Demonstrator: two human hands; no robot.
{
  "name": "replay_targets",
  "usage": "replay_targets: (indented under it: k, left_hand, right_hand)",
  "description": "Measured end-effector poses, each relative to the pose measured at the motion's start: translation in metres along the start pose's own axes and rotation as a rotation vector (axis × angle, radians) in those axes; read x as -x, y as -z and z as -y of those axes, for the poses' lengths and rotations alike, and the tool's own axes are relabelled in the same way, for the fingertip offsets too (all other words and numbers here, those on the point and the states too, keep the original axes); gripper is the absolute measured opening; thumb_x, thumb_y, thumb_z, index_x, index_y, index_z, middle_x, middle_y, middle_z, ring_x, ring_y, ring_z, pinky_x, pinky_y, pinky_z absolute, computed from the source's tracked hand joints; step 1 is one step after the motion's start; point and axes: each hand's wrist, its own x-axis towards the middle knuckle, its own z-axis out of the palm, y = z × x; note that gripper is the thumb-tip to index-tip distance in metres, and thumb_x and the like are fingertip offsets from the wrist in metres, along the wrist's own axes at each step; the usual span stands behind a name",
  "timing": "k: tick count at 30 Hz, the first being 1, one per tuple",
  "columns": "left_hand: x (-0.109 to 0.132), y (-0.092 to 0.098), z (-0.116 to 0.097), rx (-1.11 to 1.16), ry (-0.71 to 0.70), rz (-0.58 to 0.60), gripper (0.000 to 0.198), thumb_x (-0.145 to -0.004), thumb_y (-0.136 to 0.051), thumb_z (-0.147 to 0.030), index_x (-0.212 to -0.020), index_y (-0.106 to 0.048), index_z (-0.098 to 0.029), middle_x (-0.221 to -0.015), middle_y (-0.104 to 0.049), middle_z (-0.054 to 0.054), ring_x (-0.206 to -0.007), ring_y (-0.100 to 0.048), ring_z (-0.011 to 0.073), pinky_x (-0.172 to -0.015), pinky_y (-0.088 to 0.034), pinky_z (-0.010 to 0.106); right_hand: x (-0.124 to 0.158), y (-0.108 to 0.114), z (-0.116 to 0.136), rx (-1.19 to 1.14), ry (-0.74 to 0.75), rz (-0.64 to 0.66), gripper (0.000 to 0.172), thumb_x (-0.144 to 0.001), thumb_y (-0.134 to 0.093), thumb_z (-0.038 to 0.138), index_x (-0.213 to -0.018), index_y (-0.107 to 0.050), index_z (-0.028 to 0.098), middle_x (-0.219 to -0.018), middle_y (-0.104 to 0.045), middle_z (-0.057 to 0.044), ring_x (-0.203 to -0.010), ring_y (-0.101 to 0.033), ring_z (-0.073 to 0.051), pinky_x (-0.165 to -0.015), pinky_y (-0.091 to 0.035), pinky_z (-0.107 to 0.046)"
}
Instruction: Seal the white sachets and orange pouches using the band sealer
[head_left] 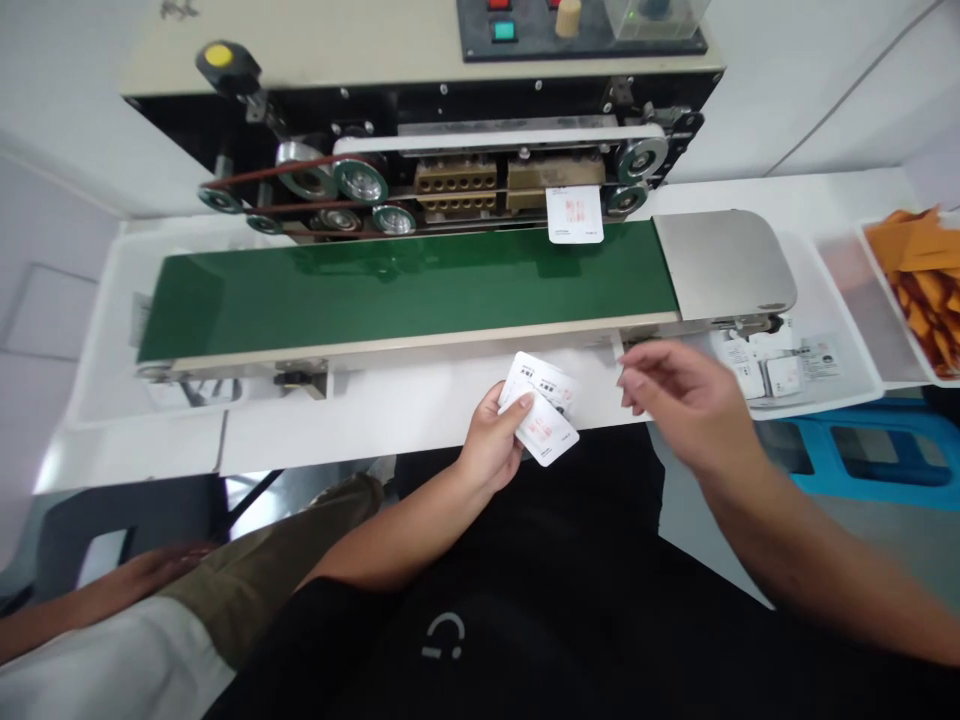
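Just off the near edge of the white table (390,410), below the green belt (405,285): a small fan of white sachets (551,420), red print up, pinched in the left hand (491,450). Grip by the left fingers (525,404), closed on the lower left corner of the fan, thumb on top, the rest curled beneath (hidden from this view). Fan spread up and to the right from that grip, long axis slanted toward the right hand (679,400) rather than toward the belt. Free edges touching nothing else.

To the right of the fan, at about the same height: right hand, palm down and turned inward. There, right fingertips (628,380) loosely curled, about half open, empty, holding and touching nothing. Pointing left at the fan's free edge; near it but apart, bare table showing in between. Closer to the fan than to anything else within reach.

Elsewhere: a single sachet (574,215) flat at the far edge of the belt, top edge tucked under the sealing machine (465,185), well apart from both hands. Behind the right hand, a shallow white tray (855,380) with loose sachets; further right, a bin of orange packets (919,275). At lower left, another person's hand (161,570) resting on a knee, well away.
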Motion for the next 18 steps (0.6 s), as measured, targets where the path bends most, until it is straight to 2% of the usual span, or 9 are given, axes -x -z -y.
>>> replay_targets:
  k: [2, 4, 7, 9, 13, 15, 18]
  left_hand:
    - [0.0, -0.009, 0.001, 0.0, -0.032, 0.008, 0.052, -0.072, -0.099, -0.039, -0.108, -0.068, -0.018, -0.1, -0.081, 0.006, -0.086, -0.077, 0.021, -0.079, -0.062, 0.033]
    - [0.0, -0.017, 0.002, 0.009, -0.063, 0.018, 0.052, -0.072, -0.099, -0.04, -0.107, -0.068, -0.018, -0.099, -0.081, 0.005, -0.085, -0.077, 0.0207, -0.078, -0.062, 0.033]
    - [0.002, -0.025, 0.004, 0.024, -0.104, 0.026, 0.052, -0.072, -0.099, -0.038, -0.108, -0.067, -0.018, -0.1, -0.081, 0.006, -0.086, -0.077, 0.0203, -0.078, -0.062, 0.032]
    - [0.003, -0.029, 0.005, 0.019, -0.12, 0.036, 0.052, -0.072, -0.1, -0.036, -0.109, -0.067, -0.018, -0.103, -0.081, 0.006, -0.089, -0.077, 0.0208, -0.081, -0.062, 0.033]
    - [0.007, -0.029, 0.006, -0.004, -0.094, 0.072, 0.056, -0.071, -0.1, -0.039, -0.112, -0.067, -0.019, -0.103, -0.08, 0.005, -0.085, -0.077, 0.0197, -0.075, -0.062, 0.03]
    - [0.009, -0.028, 0.008, -0.006, -0.055, 0.095, 0.058, -0.073, -0.098, -0.048, -0.113, -0.067, -0.019, -0.1, -0.08, 0.005, -0.083, -0.077, 0.0209, -0.072, -0.062, 0.031]
    - [0.012, -0.026, 0.01, 0.004, -0.02, 0.124, 0.062, -0.079, -0.089, -0.064, -0.114, -0.067, -0.018, -0.101, -0.08, 0.009, -0.092, -0.079, 0.0271, -0.074, -0.064, 0.035]
  right_hand:
    - [0.022, -0.014, -0.006, 0.115, 0.022, 0.062, 0.022, -0.093, -0.077, 0.036, -0.111, -0.074, 0.024, -0.098, -0.073, -0.005, -0.081, -0.07, -0.018, -0.069, -0.06, -0.032]
    - [0.034, -0.027, -0.011, 0.186, 0.017, 0.088, 0.031, -0.09, -0.079, 0.037, -0.118, -0.073, 0.024, -0.101, -0.073, -0.005, -0.079, -0.069, -0.018, -0.069, -0.06, -0.033]
    - [0.04, -0.042, -0.021, 0.216, -0.036, 0.07, 0.046, -0.087, -0.081, 0.04, -0.129, -0.07, 0.025, -0.1, -0.073, -0.004, -0.074, -0.069, -0.017, -0.068, -0.059, -0.034]
    - [0.04, -0.045, -0.028, 0.193, -0.068, 0.063, 0.048, -0.088, -0.08, 0.04, -0.134, -0.069, 0.027, -0.098, -0.073, -0.004, -0.078, -0.071, -0.019, -0.071, -0.059, -0.035]
    - [0.039, -0.041, -0.04, -0.019, -0.117, 0.097, 0.047, -0.092, -0.076, 0.039, -0.137, -0.071, 0.026, -0.099, -0.072, -0.004, -0.078, -0.07, -0.017, -0.069, -0.059, -0.033]
    - [0.037, -0.036, -0.044, -0.166, -0.147, 0.105, 0.047, -0.091, -0.079, 0.041, -0.134, -0.074, 0.024, -0.103, -0.073, -0.006, -0.075, -0.067, -0.016, -0.064, -0.058, -0.031]
    - [0.033, -0.029, -0.045, -0.338, -0.195, 0.12, 0.041, -0.086, -0.085, 0.043, -0.119, -0.079, 0.02, -0.1, -0.075, -0.007, -0.069, -0.064, -0.014, -0.059, -0.056, -0.028]
